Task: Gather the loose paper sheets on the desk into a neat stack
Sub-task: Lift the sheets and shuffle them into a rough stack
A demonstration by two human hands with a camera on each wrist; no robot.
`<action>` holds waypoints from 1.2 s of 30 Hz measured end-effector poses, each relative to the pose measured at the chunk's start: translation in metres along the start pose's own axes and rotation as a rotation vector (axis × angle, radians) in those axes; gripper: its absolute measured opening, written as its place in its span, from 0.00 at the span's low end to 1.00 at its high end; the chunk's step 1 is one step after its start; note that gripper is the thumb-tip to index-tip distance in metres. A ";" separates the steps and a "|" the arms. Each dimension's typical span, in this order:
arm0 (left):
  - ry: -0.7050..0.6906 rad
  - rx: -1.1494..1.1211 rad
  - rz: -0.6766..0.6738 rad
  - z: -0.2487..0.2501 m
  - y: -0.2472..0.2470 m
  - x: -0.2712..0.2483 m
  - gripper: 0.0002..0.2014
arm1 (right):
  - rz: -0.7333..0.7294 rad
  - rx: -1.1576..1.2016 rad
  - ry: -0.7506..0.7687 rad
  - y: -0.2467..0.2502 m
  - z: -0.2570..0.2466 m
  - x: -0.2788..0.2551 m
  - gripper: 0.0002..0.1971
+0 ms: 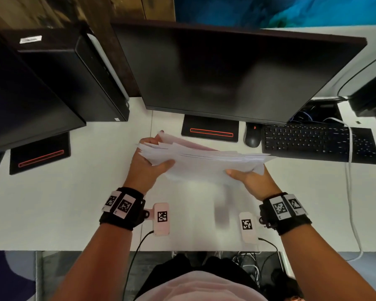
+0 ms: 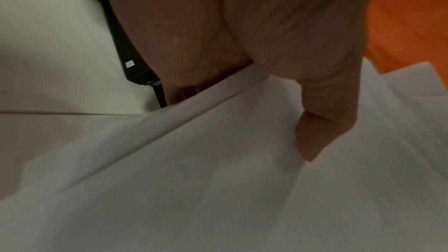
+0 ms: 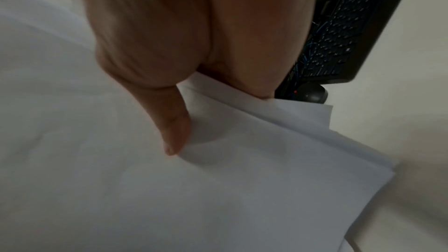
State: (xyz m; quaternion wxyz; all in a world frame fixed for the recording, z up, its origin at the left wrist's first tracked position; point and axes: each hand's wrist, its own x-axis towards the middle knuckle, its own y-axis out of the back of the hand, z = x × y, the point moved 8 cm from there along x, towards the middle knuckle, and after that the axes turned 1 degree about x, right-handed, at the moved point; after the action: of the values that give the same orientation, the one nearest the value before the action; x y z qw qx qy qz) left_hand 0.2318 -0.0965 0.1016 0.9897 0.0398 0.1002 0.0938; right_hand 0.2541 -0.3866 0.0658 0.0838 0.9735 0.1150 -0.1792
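A bundle of several white paper sheets is held above the white desk, its edges fanned and uneven. My left hand grips the bundle's left end, thumb on the near face and fingers behind. My right hand grips the right end the same way. In the left wrist view the left hand's thumb presses on the paper sheets. The right wrist view shows the right hand's thumb lying on the paper sheets, whose corners are staggered.
A dark monitor stands behind the papers on a black base. A mouse and a black keyboard lie to the right, with a white cable. A black computer tower and a second monitor base stand at the left.
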 end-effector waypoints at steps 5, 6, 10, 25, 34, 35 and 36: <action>-0.015 0.121 -0.054 0.013 -0.013 -0.004 0.27 | 0.012 0.009 0.001 0.006 -0.004 0.008 0.18; -0.023 0.129 -0.013 0.016 -0.013 -0.006 0.22 | 0.029 0.019 0.013 0.006 -0.006 0.008 0.18; -0.028 0.014 0.061 0.018 -0.014 -0.015 0.11 | 0.113 0.088 0.066 0.004 -0.009 0.005 0.18; 0.058 -0.153 0.492 0.039 -0.033 -0.026 0.47 | 0.243 0.172 -0.059 0.000 0.040 0.009 0.19; 0.054 -0.077 0.570 0.040 -0.027 -0.015 0.39 | 0.230 0.200 0.034 -0.001 0.025 0.002 0.16; 0.048 -0.077 0.553 0.043 -0.026 -0.013 0.40 | 0.228 0.197 0.034 -0.001 0.025 0.002 0.16; 0.055 -0.080 0.535 0.044 -0.028 -0.011 0.42 | 0.223 0.198 0.036 -0.001 0.024 0.002 0.16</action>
State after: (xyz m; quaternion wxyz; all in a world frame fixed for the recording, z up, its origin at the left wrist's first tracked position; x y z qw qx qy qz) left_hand 0.2349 -0.1287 0.1438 0.9274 0.0230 0.1091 0.3570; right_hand 0.2480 -0.3902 0.0425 0.0045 0.9867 -0.0109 -0.1620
